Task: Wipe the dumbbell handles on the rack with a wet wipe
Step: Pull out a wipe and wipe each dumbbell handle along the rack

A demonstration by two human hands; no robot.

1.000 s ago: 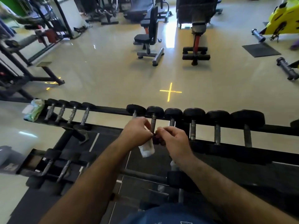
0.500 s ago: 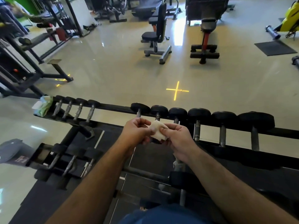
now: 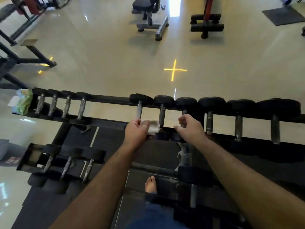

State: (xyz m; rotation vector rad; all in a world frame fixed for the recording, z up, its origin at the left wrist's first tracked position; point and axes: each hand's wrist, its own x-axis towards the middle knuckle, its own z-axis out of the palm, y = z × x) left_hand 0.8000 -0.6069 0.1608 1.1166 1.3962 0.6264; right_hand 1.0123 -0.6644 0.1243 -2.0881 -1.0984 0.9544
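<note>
A black dumbbell rack (image 3: 107, 97) runs across the view, with several black dumbbells with steel handles on its top tier. My left hand (image 3: 136, 132) grips a folded white wet wipe (image 3: 153, 127) just left of the steel handle (image 3: 161, 115) of one middle dumbbell, with the wipe's edge touching the handle's lower end. My right hand (image 3: 189, 127) hovers to the right of that handle with fingers loosely curled and holds nothing. It covers the lower part of the neighbouring handle (image 3: 184, 112).
A green wet-wipe pack (image 3: 22, 101) lies on the rack's far left end. A lower tier (image 3: 24, 160) holds more dumbbells. My bare foot (image 3: 151, 184) stands on the black mat under the rack. Benches (image 3: 149, 15) and machines stand on the shiny floor beyond.
Both hands held and folded the wipe together before. Now my right hand has let go and moved right, while my left hand keeps the wipe beside the handle. The camera tilted down.
</note>
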